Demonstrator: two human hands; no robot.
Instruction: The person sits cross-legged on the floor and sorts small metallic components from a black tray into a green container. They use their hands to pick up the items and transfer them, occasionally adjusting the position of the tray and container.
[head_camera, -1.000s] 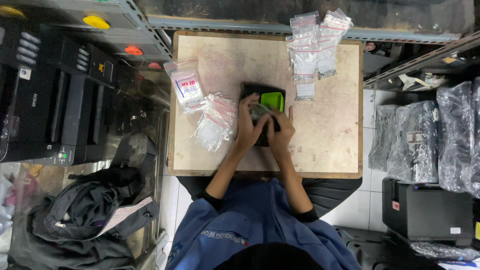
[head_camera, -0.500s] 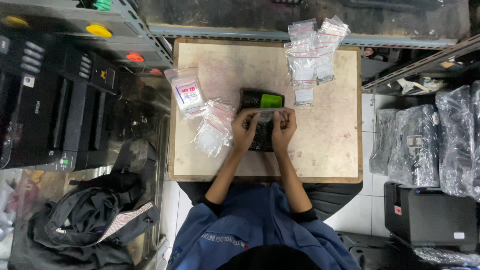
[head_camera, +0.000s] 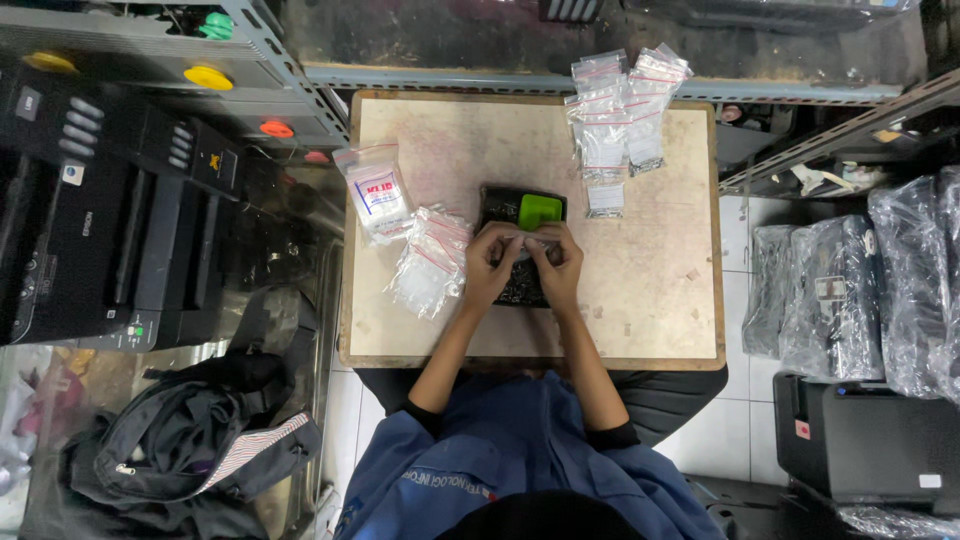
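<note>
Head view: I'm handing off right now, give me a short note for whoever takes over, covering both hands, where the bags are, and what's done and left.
Left hand and right hand: both pinch one small clear bag between them, over the black tray with a green piece at its far end.
Loose small bags lie left of the hands; a printed packet of bags sits further left.
A row of bags lies at the far right of the wooden table.
Done or left: cannot tell which pile is finished; the held bag's contents are too small to see.
</note>
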